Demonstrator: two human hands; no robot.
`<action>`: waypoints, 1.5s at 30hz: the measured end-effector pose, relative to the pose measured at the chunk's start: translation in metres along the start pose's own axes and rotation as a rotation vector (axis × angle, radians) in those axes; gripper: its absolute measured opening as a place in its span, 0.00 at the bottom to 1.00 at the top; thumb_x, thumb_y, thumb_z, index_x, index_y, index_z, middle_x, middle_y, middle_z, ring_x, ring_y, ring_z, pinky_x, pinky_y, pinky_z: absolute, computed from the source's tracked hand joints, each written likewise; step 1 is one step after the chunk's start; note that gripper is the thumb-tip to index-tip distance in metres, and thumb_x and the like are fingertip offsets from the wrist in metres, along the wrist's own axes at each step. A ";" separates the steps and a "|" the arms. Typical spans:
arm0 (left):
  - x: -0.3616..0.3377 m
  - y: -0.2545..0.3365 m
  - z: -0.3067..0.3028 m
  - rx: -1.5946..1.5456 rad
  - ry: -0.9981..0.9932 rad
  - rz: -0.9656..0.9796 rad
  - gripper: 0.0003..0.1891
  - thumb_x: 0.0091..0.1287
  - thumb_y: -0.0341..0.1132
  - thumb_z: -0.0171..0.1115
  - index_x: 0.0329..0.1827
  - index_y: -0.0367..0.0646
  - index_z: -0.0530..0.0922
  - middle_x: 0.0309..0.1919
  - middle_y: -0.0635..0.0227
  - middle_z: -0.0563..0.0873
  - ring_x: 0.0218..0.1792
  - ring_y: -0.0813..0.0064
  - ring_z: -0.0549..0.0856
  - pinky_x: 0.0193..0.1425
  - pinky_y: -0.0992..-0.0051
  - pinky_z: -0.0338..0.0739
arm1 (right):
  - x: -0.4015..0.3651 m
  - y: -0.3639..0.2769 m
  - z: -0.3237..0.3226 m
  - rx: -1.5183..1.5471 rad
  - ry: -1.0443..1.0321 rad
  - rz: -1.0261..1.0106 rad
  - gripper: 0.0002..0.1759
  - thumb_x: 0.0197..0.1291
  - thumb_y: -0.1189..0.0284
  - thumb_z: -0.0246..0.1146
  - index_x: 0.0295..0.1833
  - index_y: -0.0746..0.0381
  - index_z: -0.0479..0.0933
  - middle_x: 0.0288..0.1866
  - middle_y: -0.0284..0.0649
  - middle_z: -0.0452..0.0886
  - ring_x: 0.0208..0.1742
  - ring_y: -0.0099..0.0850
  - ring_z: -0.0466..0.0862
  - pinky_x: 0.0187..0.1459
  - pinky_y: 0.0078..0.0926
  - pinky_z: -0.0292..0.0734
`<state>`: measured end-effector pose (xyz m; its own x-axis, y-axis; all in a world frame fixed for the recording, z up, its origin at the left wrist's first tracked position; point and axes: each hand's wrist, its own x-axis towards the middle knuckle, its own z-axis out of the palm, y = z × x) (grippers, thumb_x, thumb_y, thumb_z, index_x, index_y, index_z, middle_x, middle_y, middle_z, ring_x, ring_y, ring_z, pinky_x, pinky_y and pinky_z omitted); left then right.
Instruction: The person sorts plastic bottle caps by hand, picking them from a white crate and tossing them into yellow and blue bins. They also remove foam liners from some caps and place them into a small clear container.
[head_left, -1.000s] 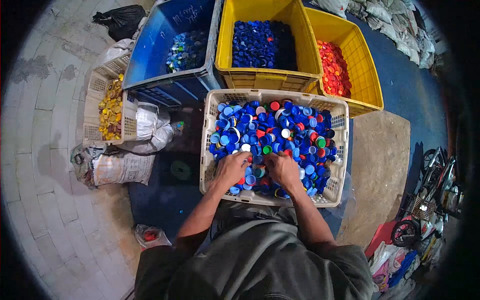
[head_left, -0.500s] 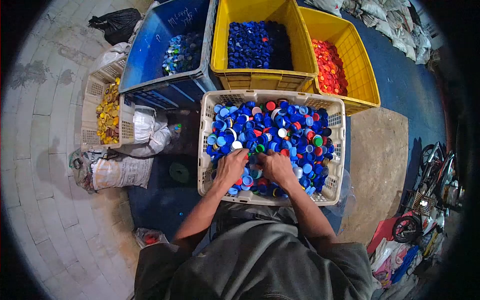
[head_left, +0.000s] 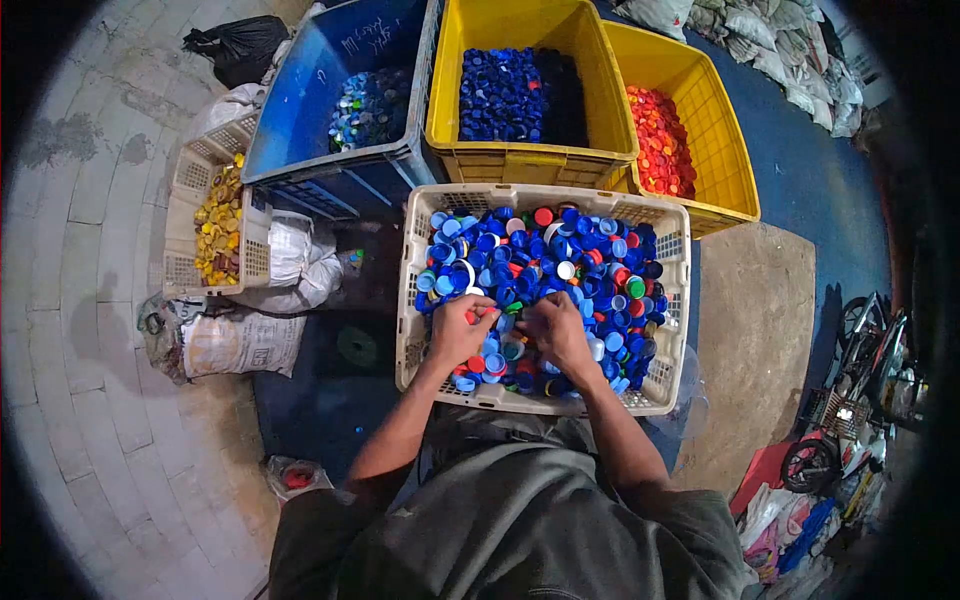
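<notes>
A white perforated crate (head_left: 540, 197) in front of my body holds a mix of bottle caps (head_left: 590, 265), mostly blue, with some red, white and green ones. Over its left part, my left hand (head_left: 461, 332) is closed, with red caps showing between thumb and fingers. My right hand (head_left: 556, 332) is just to the right, low over the caps, its fingers curled and partly blurred; whatever it holds is hidden. A green cap (head_left: 513, 308) lies between the two hands.
Beyond the crate stand a blue bin (head_left: 290, 130) with mixed caps, a yellow bin (head_left: 535, 165) with dark blue caps and another yellow bin (head_left: 725, 150) with red caps. Yellow caps fill a crate (head_left: 255, 245) at left. Sacks (head_left: 245, 345) and a bicycle (head_left: 812, 465) flank the area.
My left hand has turned slightly and lifted, and red caps now show in its fingers. My right hand has shifted a little to the right.
</notes>
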<state>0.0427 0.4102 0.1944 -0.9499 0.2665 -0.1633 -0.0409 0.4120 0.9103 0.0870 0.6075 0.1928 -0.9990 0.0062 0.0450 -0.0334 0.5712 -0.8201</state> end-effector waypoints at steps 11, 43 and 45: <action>0.008 0.030 0.007 -1.221 -0.247 -0.617 0.04 0.68 0.32 0.63 0.38 0.45 0.76 0.27 0.72 0.80 0.22 0.83 0.78 0.13 0.86 0.59 | -0.005 -0.023 -0.012 1.469 0.014 0.756 0.13 0.61 0.77 0.61 0.49 0.60 0.68 0.35 0.36 0.78 0.28 0.27 0.79 0.29 0.20 0.74; -0.002 0.055 0.020 -0.416 -0.308 -0.074 0.21 0.63 0.32 0.70 0.59 0.38 0.79 0.25 0.74 0.82 0.18 0.89 0.73 0.20 0.84 0.65 | -0.014 -0.024 -0.023 1.284 0.029 0.586 0.17 0.62 0.74 0.65 0.55 0.67 0.75 0.43 0.36 0.82 0.40 0.22 0.81 0.42 0.19 0.76; -0.001 0.054 0.016 -0.272 -0.326 0.005 0.21 0.62 0.32 0.70 0.59 0.38 0.79 0.23 0.73 0.81 0.19 0.88 0.74 0.22 0.82 0.67 | -0.013 -0.021 -0.024 1.262 -0.012 0.580 0.18 0.62 0.74 0.65 0.56 0.68 0.74 0.43 0.36 0.83 0.40 0.22 0.81 0.41 0.19 0.76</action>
<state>0.0468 0.4463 0.2373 -0.8046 0.5472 -0.2306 -0.1581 0.1769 0.9714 0.1019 0.6155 0.2229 -0.8797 -0.0262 -0.4749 0.3832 -0.6303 -0.6751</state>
